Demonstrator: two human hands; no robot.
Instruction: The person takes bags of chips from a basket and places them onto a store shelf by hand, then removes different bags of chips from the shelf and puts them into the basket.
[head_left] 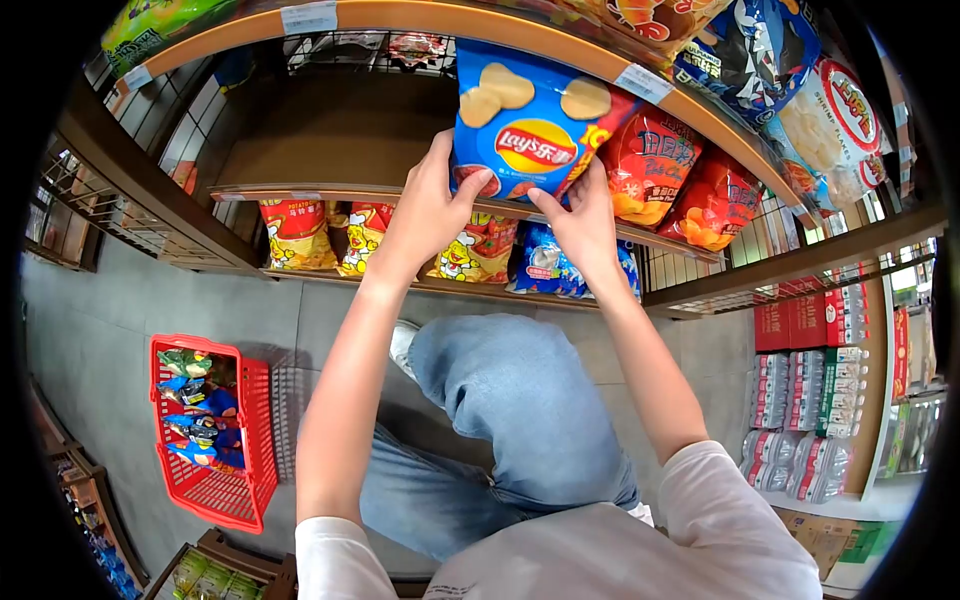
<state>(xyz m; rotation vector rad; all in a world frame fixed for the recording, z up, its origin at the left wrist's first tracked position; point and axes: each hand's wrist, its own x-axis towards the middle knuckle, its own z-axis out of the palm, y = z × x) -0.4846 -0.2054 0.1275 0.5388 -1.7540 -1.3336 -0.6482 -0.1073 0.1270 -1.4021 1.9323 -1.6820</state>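
Observation:
A blue Lay's chip bag (pixel 535 125) is between my two hands, in front of the middle shelf. My left hand (pixel 436 208) grips its lower left edge, with the thumb on the front. On the lower right side, my right hand (pixel 582 215) holds the same bag, its thumb also on the front. The fingers behind the bag are hidden. Just right of it, red chip bags (pixel 650 165) stand on the shelf. Left of it is a bare brown stretch of shelf (pixel 310 135).
A red basket (pixel 262 440) with several snack bags stands on the floor at left. Yellow and red bags (pixel 298 236) line the bottom shelf. An orange shelf edge (pixel 420 16) runs above. Packs of bottles (pixel 790 465) are at right.

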